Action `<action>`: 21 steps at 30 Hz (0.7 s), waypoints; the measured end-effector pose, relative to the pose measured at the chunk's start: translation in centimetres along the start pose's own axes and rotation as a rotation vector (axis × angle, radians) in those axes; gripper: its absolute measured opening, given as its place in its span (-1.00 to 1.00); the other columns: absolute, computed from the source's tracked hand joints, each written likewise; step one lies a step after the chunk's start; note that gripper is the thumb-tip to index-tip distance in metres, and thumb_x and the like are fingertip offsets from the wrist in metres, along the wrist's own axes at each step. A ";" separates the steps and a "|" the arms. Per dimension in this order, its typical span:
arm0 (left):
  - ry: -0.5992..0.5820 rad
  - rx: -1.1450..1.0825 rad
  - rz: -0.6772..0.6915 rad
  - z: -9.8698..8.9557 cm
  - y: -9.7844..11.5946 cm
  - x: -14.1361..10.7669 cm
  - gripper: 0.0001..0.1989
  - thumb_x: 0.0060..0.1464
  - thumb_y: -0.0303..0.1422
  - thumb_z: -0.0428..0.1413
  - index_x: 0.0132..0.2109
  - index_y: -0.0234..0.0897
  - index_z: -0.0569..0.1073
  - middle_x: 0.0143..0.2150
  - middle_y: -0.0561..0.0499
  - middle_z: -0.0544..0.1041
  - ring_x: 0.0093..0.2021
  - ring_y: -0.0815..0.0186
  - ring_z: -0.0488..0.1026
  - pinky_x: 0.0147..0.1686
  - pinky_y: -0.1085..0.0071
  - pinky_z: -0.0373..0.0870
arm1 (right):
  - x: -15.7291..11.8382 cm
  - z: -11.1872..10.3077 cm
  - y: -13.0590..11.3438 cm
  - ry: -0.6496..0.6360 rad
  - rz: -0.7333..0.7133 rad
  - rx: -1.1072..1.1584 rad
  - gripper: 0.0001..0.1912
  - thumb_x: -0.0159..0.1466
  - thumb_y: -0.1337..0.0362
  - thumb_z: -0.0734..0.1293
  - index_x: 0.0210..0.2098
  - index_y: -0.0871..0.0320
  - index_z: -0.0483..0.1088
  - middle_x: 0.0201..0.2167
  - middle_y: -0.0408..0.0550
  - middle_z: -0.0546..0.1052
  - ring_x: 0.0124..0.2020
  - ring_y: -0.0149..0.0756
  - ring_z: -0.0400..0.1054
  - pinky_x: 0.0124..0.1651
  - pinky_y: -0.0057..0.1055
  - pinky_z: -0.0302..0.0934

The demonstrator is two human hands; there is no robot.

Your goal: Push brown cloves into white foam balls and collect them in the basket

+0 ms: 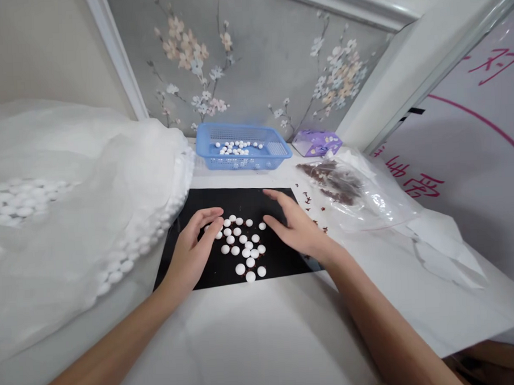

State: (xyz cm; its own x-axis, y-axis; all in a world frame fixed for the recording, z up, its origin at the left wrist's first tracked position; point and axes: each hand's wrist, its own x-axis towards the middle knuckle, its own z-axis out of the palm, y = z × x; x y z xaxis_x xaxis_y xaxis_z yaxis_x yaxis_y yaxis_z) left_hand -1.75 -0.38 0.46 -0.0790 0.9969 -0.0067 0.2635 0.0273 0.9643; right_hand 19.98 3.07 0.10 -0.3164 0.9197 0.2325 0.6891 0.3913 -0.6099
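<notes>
Beside white balls (237, 231), left fingers (211, 232), perhaps touching some, and right fingers (280, 199) stand apart.

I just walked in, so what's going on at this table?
A person's left hand is at the left edge of some white balls scattered on a black mat, perhaps touching a few. The right hand is open by their right edge, with nothing visibly held. Behind the mat, a blue basket holds more white balls. A clear bag with brown bits lies to the right.
</notes>
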 end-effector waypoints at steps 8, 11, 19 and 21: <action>-0.162 -0.169 0.030 0.2 -0.4 -0.1 -0.63 0.08 -0.13 -0.01 0.02 -0.10 0.32 0.16 0.00 0.34 0.23 0.20 0.17 0.18 0.25 0.10 | -0.8 2.6 -2.8 -0.259 -0.026 0.238 -0.26 0.21 -0.01 0.23 0.26 0.10 -0.11 0.27 0.06 0.04 0.29 -0.16 -0.13 0.27 -0.06 -0.11; -0.185 -0.174 0.016 0.3 -0.4 0.0 -0.63 0.08 -0.13 -0.01 0.03 -0.08 0.30 0.19 0.00 0.32 0.25 0.20 0.13 0.19 0.23 0.08 | -0.9 2.2 -2.7 -0.375 -0.065 0.218 0.07 -0.04 -0.10 0.40 0.29 0.08 -0.20 0.29 0.09 -0.05 0.31 -0.04 -0.24 0.26 0.00 -0.15; -0.245 -0.112 0.031 0.6 -0.6 -0.1 -0.56 0.06 -0.13 0.02 0.08 -0.08 0.21 0.22 -0.02 0.26 0.28 0.21 0.06 0.21 0.22 0.02 | -1.0 2.3 -3.1 -0.397 -0.184 0.167 0.17 -0.10 -0.09 0.43 0.29 0.08 -0.27 0.28 0.10 -0.05 0.30 -0.03 -0.23 0.25 -0.02 -0.11; -0.248 -0.110 0.034 0.7 -0.7 -0.1 -0.57 0.08 -0.13 0.01 0.08 -0.08 0.20 0.21 -0.01 0.28 0.27 0.22 0.08 0.22 0.22 0.02 | -1.0 2.5 -3.1 -0.355 -0.210 0.171 0.04 0.00 -0.06 0.39 0.28 0.10 -0.22 0.26 0.09 0.01 0.29 -0.07 -0.18 0.25 -0.04 -0.10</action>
State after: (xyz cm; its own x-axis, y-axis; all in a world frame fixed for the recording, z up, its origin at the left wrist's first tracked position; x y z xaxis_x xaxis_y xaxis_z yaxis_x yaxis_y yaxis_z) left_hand -1.29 -0.49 -0.43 0.1696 0.9852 -0.0254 0.1545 -0.0011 0.9880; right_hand 16.48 0.87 -0.14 -0.6627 0.7410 0.1083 0.4777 0.5296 -0.7009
